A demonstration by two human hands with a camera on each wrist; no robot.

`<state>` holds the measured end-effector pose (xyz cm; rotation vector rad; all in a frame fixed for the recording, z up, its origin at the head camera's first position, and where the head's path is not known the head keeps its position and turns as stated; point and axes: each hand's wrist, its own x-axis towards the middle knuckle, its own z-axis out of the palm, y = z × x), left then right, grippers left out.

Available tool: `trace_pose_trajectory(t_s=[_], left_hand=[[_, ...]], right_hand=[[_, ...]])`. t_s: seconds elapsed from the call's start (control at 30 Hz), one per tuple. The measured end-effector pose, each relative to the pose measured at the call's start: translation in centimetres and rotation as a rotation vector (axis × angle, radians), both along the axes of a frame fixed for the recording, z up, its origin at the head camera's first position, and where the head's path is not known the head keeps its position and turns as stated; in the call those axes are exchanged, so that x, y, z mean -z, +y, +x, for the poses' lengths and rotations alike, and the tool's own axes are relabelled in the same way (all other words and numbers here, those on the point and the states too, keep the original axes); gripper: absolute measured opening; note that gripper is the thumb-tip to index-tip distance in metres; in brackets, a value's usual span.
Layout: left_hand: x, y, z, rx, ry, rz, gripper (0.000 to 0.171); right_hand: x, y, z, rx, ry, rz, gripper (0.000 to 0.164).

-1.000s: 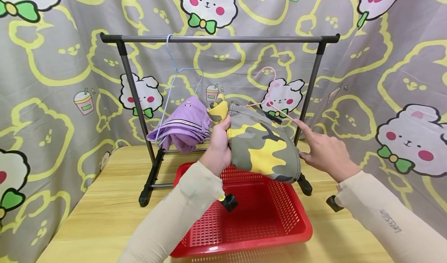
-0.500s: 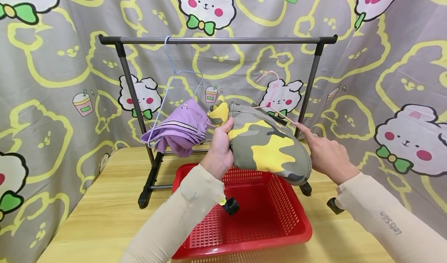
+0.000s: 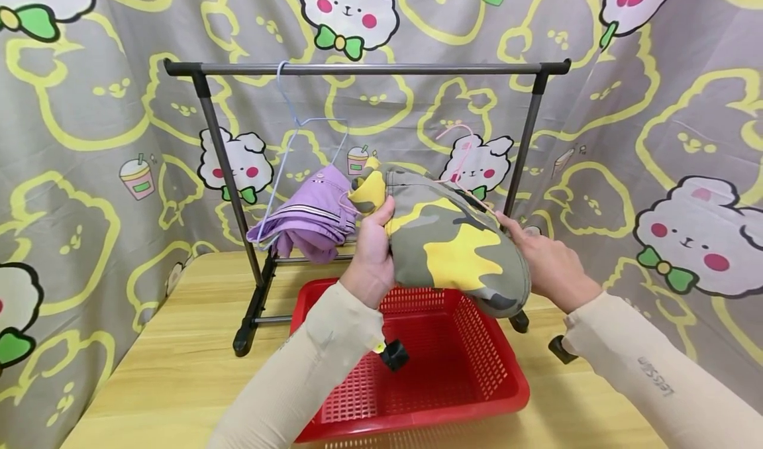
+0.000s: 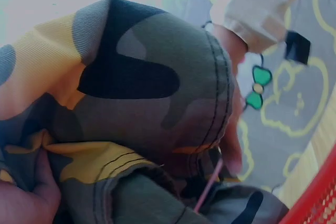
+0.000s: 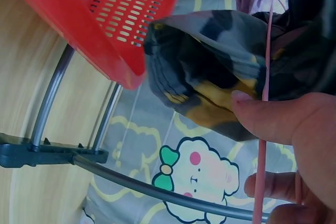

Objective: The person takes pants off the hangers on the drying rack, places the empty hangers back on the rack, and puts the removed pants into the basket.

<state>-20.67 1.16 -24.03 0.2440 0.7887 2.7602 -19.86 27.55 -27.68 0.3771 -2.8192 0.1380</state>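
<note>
In the head view my left hand [image 3: 372, 257] grips a folded pair of grey-and-yellow camouflage pants [image 3: 461, 244], thumb on the near face. A thin pink hanger [image 5: 266, 77] runs through the fold. Its hook stands above the pants, and one pink end pokes out at their left side. My right hand [image 3: 551, 263] pinches the hanger's right arm; the right wrist view shows the thumb across the wire and fingers behind. The left wrist view shows the thumb [image 4: 44, 187] pressed into the cloth. Much of the hanger is hidden by the cloth.
A red perforated basket [image 3: 417, 424] sits on the wooden table below the hands. Behind it stands a metal garment rack [image 3: 369, 69]. Purple pants [image 3: 316, 217] hang folded on a blue hanger [image 3: 287, 101] at its left. A patterned curtain [image 3: 381, 12] closes off the back.
The right hand has pushed the hanger leftward, deeper into the pants, and its pink left end has come out beside them. The pants' right end swung slightly right; the left hand keeps its hold.
</note>
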Motion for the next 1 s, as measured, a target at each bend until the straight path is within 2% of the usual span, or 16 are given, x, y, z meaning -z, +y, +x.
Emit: trace_pose_trajectory(t_s=[0.1,0.3,0.57,0.83,1.0], left_hand=[[-0.1,-0.1,0.1,0.032,0.017,0.037,0.025],[-0.3,-0.1,0.4,0.069,0.015,0.035,0.026],[-0.6,-0.2,0.9,0.053,0.018,0.067,0.025],[-0.8,-0.2,1.3,0.072,0.025,0.029,0.026],[-0.7,-0.3,1.6,0.057,0.022,0.017,0.024]], right_hand=[[0.0,-0.2,-0.1,-0.007,-0.025,-0.008,0.087],[0.0,-0.3,-0.3,0.015,-0.051,-0.02,0.085],[0.0,-0.3,-0.3,-0.023,-0.007,-0.018,0.083],[0.1,-0.2,-0.5,-0.028,0.018,-0.013,0.082],[0.2,0.1,-0.7,-0.025,0.029,-0.005,0.086]])
